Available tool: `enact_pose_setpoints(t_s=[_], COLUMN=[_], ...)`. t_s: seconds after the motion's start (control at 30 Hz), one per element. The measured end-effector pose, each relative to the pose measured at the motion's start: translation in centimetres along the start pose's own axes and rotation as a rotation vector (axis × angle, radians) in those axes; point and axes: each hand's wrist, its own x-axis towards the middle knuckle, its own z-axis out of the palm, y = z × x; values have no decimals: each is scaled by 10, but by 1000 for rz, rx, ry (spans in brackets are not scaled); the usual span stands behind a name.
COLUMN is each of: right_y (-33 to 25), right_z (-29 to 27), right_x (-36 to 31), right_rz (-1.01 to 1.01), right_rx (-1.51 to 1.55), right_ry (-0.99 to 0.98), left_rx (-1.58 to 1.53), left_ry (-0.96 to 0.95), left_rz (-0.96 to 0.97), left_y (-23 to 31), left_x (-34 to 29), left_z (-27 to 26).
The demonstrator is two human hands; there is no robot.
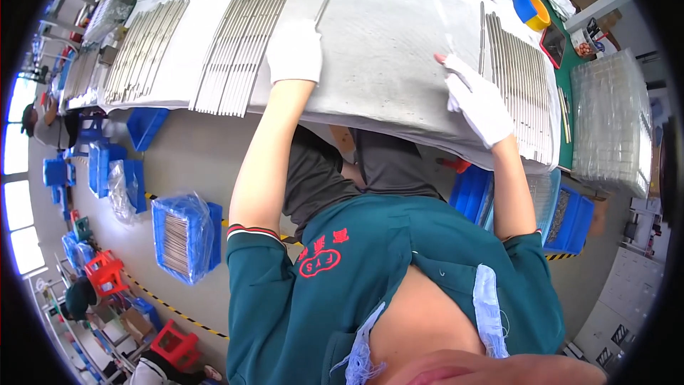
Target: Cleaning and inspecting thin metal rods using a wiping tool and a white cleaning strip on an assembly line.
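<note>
1. Table [568, 75]: green top, largely covered by a creased white cloth [377, 50] that drapes over the near edge.
2. Rods, in rows on the cloth: an outer row [146, 50] and an inner row [239, 53] to my left, a third row [524, 89] to my right. All lie flat, side by side.
3. My left hand [296, 52], gloved, is over the cloth just beside the inner row. Its fingertips are hidden; I cannot tell whether they are clamped or merely resting.
4. My right hand [479, 100], gloved with one bare fingertip, is beside the third row. Fingers apart, nothing visible between them.
5. Single rod [324, 8]: projects beyond my left fingers. Judgement: stiff, fairly light, smooth enough to slip or roll under a glove. Best hold: a pinch near mid-length, limiting tilt.
6. Dark rod [482, 39]: lies between my right hand and the third row's far end; similar handling expected.
</note>
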Motion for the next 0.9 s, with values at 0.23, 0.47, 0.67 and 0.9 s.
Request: enact_pose_setpoints(t_s=[0.23,0.47,0.67,0.9], right_y=[29,-10,7,60], right_z=[-24,-3,23,19], right_x=[2,-47,-59,-57], right_rz=[112,117,-48,-266], right_rx=[-221,-206,-564,-855], right_ry=[32,33,-266,-253], left_rx=[-317,-916,-656,-690], left_ry=[85,-399,-333,-260], left_rz=[-27,-28,159,10], left_y=[19,21,9,33], left_x=[-43,-112,-146,-136], left_z=[-18,-51,-35,-28])
